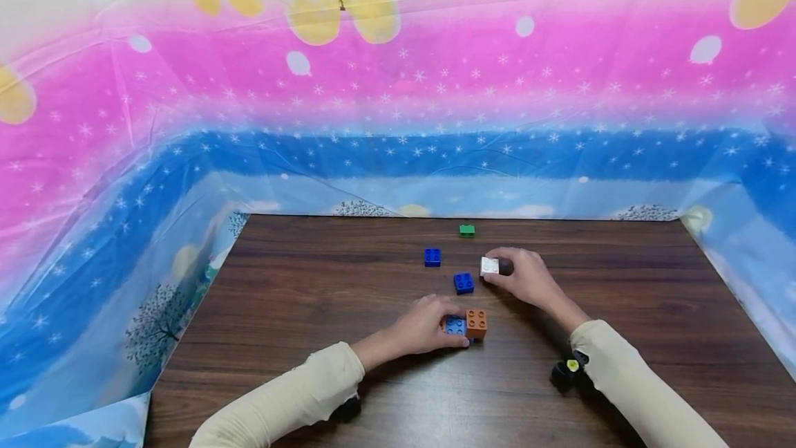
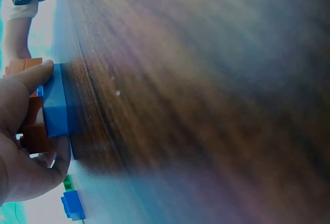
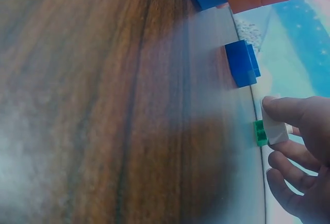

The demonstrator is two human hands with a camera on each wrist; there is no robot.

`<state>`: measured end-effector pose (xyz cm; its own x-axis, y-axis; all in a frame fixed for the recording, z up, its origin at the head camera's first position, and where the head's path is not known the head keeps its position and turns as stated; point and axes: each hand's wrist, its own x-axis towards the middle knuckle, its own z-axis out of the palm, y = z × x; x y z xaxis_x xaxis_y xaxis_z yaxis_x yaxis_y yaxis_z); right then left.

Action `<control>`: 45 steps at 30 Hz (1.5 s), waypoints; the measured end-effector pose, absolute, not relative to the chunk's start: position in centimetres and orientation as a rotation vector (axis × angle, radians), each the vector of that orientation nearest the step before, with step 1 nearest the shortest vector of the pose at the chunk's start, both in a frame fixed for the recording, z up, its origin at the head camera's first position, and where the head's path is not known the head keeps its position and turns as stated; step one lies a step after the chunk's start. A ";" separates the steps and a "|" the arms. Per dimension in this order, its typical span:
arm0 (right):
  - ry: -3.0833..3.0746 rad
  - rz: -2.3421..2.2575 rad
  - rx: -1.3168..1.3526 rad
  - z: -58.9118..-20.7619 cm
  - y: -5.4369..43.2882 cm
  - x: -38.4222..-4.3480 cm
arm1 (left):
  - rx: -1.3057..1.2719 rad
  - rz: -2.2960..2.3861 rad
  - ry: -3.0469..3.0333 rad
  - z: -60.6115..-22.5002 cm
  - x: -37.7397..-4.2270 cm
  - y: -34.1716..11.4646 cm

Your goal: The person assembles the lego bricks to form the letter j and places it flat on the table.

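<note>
My left hand [image 1: 429, 327] grips a small stack of toy building bricks, thumb along the near side and fingers round the far side. Its studded orange brick [image 1: 476, 321] stands highest, at the right end, with a light blue brick [image 1: 455, 325] beside it. In the left wrist view, a blue brick [image 2: 55, 102] forms the stack's bottom, close to the table, under orange bricks [image 2: 35, 131]. Farther back and to the right, my right hand [image 1: 525, 278] pinches a white brick [image 1: 489, 266] between thumb and fingers. The right wrist view shows this white brick [image 3: 274, 127] raised off the table.
Two dark blue bricks lie on the wooden table [image 1: 298, 275]: one blue brick [image 1: 463, 283] between the hands, another blue brick [image 1: 432, 257] farther back. A green brick [image 1: 467, 231] sits near the far edge. A patterned cloth [image 1: 398, 157] rises behind the table and along its sides.
</note>
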<state>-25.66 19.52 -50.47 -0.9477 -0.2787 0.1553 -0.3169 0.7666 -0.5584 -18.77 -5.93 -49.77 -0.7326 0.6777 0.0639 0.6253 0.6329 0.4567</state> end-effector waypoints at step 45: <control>-2.775 0.950 0.757 -46.2 17.3 -17.8 | 1.111 0.739 2.720 -50.1 -19.0 -5.9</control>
<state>-17.79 17.27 -46.20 -0.8693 -0.4210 0.2590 -0.4914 0.6795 -0.5448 -18.96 -5.90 -50.07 -0.7258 0.6834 0.0779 0.6289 0.6134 0.4778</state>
